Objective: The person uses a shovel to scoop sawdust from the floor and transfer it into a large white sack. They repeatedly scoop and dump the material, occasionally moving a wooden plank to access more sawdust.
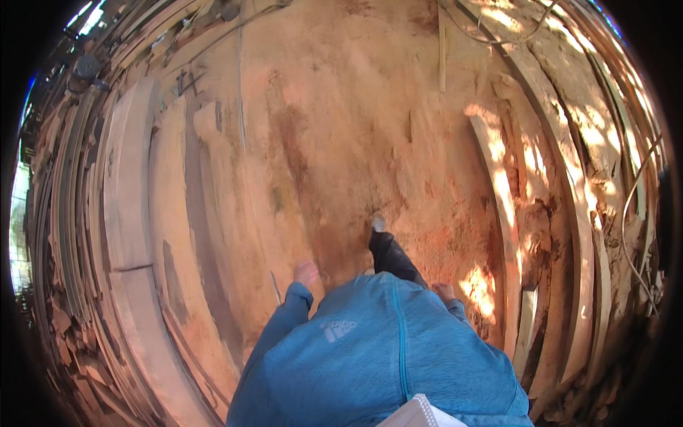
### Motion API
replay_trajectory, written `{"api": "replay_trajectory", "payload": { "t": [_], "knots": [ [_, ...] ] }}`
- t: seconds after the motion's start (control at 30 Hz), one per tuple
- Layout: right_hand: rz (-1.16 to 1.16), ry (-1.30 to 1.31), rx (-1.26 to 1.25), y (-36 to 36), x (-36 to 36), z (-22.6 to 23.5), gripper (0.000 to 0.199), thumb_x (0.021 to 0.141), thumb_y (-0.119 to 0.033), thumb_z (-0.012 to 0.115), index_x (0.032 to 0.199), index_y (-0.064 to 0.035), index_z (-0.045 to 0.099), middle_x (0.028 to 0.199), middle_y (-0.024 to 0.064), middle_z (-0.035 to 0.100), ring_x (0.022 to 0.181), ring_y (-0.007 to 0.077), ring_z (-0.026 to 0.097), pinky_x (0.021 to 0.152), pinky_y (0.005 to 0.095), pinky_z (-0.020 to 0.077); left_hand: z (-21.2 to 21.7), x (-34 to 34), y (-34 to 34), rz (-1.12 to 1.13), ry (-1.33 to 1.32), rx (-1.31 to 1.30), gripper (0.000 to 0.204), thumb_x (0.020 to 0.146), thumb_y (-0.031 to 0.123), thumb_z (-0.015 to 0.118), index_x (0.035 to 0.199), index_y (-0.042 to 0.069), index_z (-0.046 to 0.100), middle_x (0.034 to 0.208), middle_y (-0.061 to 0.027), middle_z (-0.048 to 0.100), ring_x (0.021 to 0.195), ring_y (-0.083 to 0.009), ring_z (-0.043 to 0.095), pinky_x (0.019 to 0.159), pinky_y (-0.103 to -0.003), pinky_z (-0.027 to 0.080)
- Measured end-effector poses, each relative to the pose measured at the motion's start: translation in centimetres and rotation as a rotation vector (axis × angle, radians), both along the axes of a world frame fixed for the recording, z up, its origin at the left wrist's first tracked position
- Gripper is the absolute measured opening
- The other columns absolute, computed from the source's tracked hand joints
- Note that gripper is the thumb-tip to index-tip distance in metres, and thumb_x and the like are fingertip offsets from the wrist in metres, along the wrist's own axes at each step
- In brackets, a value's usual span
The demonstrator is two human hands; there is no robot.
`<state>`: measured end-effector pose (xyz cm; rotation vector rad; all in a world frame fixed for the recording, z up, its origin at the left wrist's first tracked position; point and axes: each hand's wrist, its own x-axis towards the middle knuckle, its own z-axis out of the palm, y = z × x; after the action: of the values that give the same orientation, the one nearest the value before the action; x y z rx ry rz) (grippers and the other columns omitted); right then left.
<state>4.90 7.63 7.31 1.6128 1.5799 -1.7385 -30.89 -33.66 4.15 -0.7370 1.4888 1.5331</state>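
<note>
My left hand (306, 272) hangs by my side at the cuff of a blue sleeve, above the dusty ground. It looks small and rounded, and its fingers are too blurred to make out. No object shows at it. My right hand (445, 290) is at the right side of my blue jacket (356, 349), partly hidden by the cloth, its fingers unclear. One dark trouser leg with a light shoe (378, 223) reaches forward between the hands. Neither hand touches any of the wood lying around.
Long thick planks (128, 199) and stacked boards (75, 192) line the left. Sunlit beams (501, 192) lie along the right, near a thin looping cable (626, 213). Reddish-brown ground (341, 128) stretches ahead, with a narrow wooden strip (442, 53) at the far end.
</note>
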Motion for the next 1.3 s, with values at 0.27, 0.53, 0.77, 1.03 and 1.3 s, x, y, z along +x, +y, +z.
{"api": "replay_trajectory", "payload": {
  "t": [0.27,0.53,0.77,1.03,1.3],
  "knots": [
    [-0.647,-0.271,-0.174,9.8,-5.4,-6.5,0.027,0.091,-0.016,0.046,0.115,-0.0044,0.05,0.09,0.0207,0.064,0.068,0.0325,0.066,0.048,0.0432,0.0517,-0.4,-11.4,6.8,-0.04,0.058,0.052,0.006,0.089,0.015,0.056,0.083,0.015,0.058,0.066,-0.0001,0.053,0.06,-0.0161,0.056,0.049,-0.03,0.044],
    [-0.121,-0.111,-0.14,17.3,-34.8,-3.8,0.03,0.091,-0.024,0.053,0.111,-0.0017,0.059,0.087,0.0195,0.066,0.064,0.031,0.065,0.051,0.0428,0.053,1.0,-26.2,8.1,0.166,0.121,0.142,0.013,0.089,0.014,0.053,0.077,0.014,0.057,0.065,-0.0018,0.051,0.065,-0.0152,0.056,0.051,-0.032,0.044],
    [0.196,0.285,0.123,24.1,-68.2,1.3,0.032,0.093,-0.021,0.048,0.114,0.001,0.058,0.079,0.016,0.067,0.062,0.0218,0.066,0.054,0.0318,0.0547,-0.8,-36.0,8.5,-0.288,0.271,-0.167,0.015,0.085,0.023,0.059,0.075,0.011,0.06,0.065,-0.0031,0.053,0.067,-0.0181,0.058,0.058,-0.035,0.048],
    [0.496,0.385,0.079,24.5,-81.6,-3.0,0.025,0.091,-0.019,0.053,0.109,-0.0025,0.059,0.076,0.0144,0.065,0.061,0.0258,0.064,0.053,0.0371,0.0547,-2.4,-56.6,7.6,-0.821,0.393,-0.478,0.021,0.081,0.027,0.059,0.075,0.006,0.062,0.063,-0.0063,0.054,0.058,-0.0211,0.056,0.055,-0.037,0.048],
    [0.827,0.049,0.336,27.0,-83.7,-11.5,0.03,0.088,-0.027,0.049,0.099,-0.0048,0.066,0.085,0.0155,0.068,0.074,0.0298,0.067,0.061,0.039,0.0532,2.7,-86.8,20.0,0.278,0.209,-0.152,0.007,0.086,0.008,0.052,0.09,0.009,0.058,0.072,-0.0041,0.055,0.063,-0.0177,0.057,0.052,-0.031,0.046]
  ]
}}
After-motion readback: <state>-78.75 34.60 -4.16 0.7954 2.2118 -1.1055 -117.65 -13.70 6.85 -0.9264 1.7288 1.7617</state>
